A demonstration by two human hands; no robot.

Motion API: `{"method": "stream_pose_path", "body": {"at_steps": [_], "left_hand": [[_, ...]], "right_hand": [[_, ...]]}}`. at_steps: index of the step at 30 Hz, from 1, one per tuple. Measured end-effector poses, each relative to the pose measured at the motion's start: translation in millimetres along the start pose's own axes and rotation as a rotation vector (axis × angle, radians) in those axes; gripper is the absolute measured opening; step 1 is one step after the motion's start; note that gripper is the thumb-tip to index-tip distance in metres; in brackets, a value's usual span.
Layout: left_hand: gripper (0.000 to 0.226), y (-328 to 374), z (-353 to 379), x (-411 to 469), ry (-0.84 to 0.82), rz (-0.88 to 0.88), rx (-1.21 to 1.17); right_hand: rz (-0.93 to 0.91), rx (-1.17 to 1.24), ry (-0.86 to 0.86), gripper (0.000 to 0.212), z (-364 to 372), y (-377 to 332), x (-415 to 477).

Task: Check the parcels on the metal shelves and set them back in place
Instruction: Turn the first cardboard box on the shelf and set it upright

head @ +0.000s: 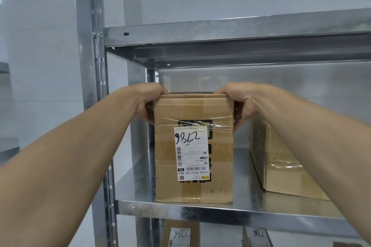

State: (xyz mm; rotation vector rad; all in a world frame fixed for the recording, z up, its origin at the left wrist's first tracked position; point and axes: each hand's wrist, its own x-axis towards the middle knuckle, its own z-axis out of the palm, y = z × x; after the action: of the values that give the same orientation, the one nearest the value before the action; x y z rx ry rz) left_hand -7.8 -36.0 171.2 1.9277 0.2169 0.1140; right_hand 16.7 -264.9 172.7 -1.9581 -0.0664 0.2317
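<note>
Clasped at both top corners by left hand point(149, 104) and right hand point(242, 104): upright cardboard parcel point(220, 176), label upside down, standing at the front edge of the metal shelf point(200, 213). Beside it, rightward, second parcel point(281, 172).

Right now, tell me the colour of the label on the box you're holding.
White label with black print; head view.

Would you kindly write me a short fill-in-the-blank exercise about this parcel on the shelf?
The left hand and right hand grip the parcel at its ____ corners.
Its white label is stuck on ____ down.
A second box lies on the same shelf to the parcel's ____.
Missing: top; upside; right.
</note>
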Motion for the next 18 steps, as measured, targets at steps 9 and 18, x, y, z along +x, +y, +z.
{"method": "stream_pose_path", "body": {"at_steps": [9, 18], "left_hand": [[0.015, -1.0, -0.4, 6.3, 0.007, -0.006, 0.013], [0.004, -1.5, 5.4, -1.6, 0.039, 0.026, -0.040]], "right_hand": [[-0.032, -0.048, 0.017, 0.013, 0.4, -2.2, 0.0], [-0.048, 0.023, -0.002, 0.009, -1.3, 1.7, -1.5]]}}
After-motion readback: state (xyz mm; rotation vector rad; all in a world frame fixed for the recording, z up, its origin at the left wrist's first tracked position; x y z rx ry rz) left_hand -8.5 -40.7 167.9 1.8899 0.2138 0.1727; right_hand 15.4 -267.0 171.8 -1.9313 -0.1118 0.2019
